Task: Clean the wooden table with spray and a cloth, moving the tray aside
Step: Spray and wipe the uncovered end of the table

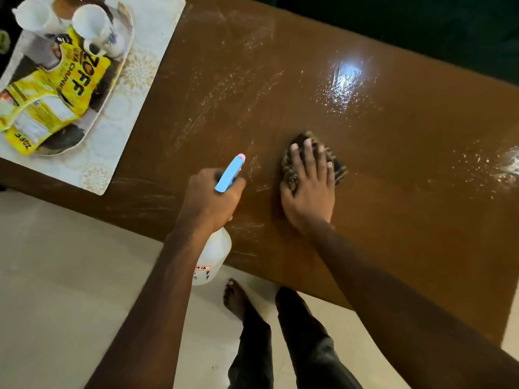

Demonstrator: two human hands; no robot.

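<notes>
- Sitting at the far left end of the table (393,220), the tray (127,43) rests on a pale mat (134,113). A stray burst of spray or a wide wipe could catch it, and I'd guess the wood under the mat goes uncleaned while it stays there.
- The tray holds two white cups (92,21) and a crumpled yellow packet (56,88). Nothing shows inside the cups. They look light enough to topple if the tray is shoved.
- The left hand (210,197) is wrapped round the neck of the spray bottle (213,256), nozzle aimed across the table. The bottle's body hangs past the near edge, above the floor, so a loose grip would drop it beside a bare foot (234,299). I can't tell how full the cloudy bottle is.
- The right hand (309,189) presses down with fingers spread on a dark cloth (289,164) mid-table. White streaks lie just left of it, and light pressure may only smear them.
- Wet patches (345,80) shine further right. If they are left, they could dry into marks.
</notes>
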